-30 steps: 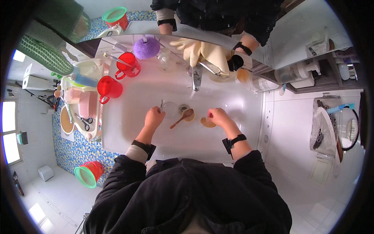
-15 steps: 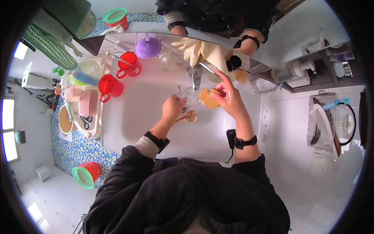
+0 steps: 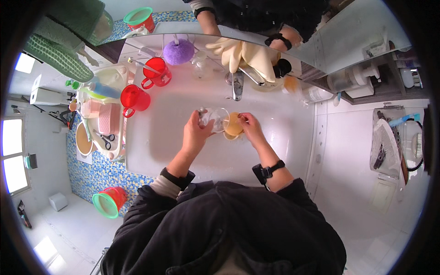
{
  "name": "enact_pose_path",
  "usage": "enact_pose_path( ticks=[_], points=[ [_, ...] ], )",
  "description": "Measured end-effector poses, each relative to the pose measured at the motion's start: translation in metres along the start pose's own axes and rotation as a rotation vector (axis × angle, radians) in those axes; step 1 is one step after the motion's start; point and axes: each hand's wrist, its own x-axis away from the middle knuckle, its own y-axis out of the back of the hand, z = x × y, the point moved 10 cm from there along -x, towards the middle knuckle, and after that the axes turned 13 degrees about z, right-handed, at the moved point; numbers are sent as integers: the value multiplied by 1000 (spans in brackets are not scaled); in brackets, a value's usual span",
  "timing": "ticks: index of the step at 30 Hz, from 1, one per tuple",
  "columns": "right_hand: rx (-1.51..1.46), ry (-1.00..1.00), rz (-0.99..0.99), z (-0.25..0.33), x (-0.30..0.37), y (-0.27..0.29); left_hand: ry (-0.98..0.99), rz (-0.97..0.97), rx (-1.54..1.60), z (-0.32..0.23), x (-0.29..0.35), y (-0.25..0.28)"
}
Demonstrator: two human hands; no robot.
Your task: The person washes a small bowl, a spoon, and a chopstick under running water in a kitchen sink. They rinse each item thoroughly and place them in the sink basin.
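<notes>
With the left hand (image 3: 195,132) wrapped round a clear glass (image 3: 216,120) and the right hand (image 3: 250,127) pinching a tan disc (image 3: 235,123) just rightward, any wetness might drop either into the sink (image 3: 169,117).

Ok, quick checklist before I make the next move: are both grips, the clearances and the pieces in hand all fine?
1. Left hand gripping the clear glass cup: ok, fingers wrapped around it.
2. Right hand gripping the tan round piece: ok, held at its edge.
3. Cup upright: not ok, tilted with its mouth toward the right hand.
4. Cup and round piece apart: cannot tell, they overlap in this view.
5. Hands clear of the faucet: ok, both are on the near side of it.
6. Red mugs clear of the hands: ok, well off to the left.
</notes>
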Motion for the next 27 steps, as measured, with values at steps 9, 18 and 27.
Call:
enact_pose_path(
  ticks=[9, 18, 27],
  points=[
    [-919, -84, 415, -19, -34, -105, -440, -27, -812, -56, 19, -23],
    [-975, -279, 404, -29, -1, -73, 102, -236, -82, 42, -6, 51],
    [-721, -106, 221, -26, 14, -28, 213, -182, 192, 141, -23, 36]
  ],
)
